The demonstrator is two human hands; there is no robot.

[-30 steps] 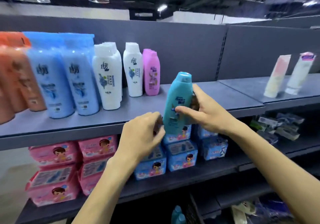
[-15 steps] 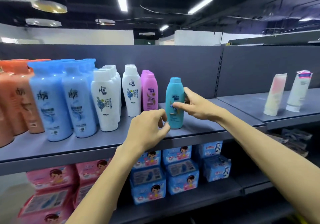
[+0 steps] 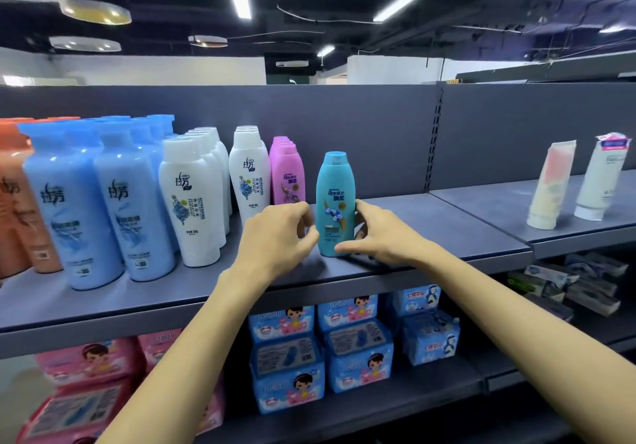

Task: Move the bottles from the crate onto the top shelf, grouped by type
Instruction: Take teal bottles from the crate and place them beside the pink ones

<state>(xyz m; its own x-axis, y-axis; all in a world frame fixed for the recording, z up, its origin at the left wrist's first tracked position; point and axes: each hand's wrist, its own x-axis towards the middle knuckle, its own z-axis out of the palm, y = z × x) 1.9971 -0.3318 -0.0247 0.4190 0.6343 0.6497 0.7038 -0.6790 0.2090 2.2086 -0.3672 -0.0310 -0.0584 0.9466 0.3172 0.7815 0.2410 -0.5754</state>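
A teal bottle stands upright on the grey top shelf, just right of a row of pink bottles. My right hand holds its lower right side, thumb across the base front. My left hand is at its lower left with curled fingers, thumb against the bottle's side. Further left stand white bottles, blue bottles and orange bottles, each in its own row. The crate is out of view.
Two tubes lean against the back panel on the right shelf section. The lower shelf carries blue packs and pink packs. Bare shelf surface lies right of the teal bottle.
The teal bottle went from held in the air to standing on the top shelf beside the pink row. My left hand came up against its left side.
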